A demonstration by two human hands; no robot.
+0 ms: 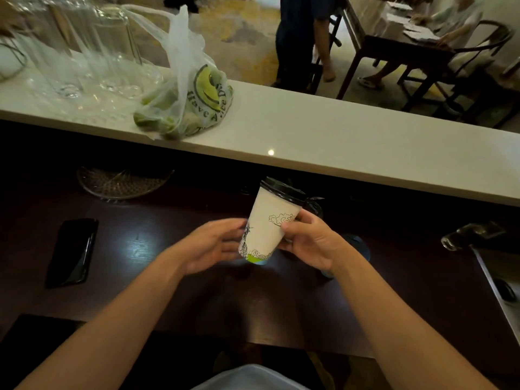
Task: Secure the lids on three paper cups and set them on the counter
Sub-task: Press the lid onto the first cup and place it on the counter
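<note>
A flat black phone [71, 252] lies on the dark wooden desk [197, 299] at the far left; above it, on the pale raised desk [337, 136], stand clear tall glasses [84, 52], with a translucent plastic bag of green fruit printed with a smiley face [185, 108] just beside them; the left hand [216, 244] is open, its fingers [235, 225] loosely spread at the cup's left side, contact unclear in the blur; the white paper cup with line drawings and a green base [267, 226], black plastic lid [282, 190] seated on top, tilts to the right above the dark desk; the right hand [312, 243] grasps it, fingers [292, 229] wrapped round its lower right wall.
</note>
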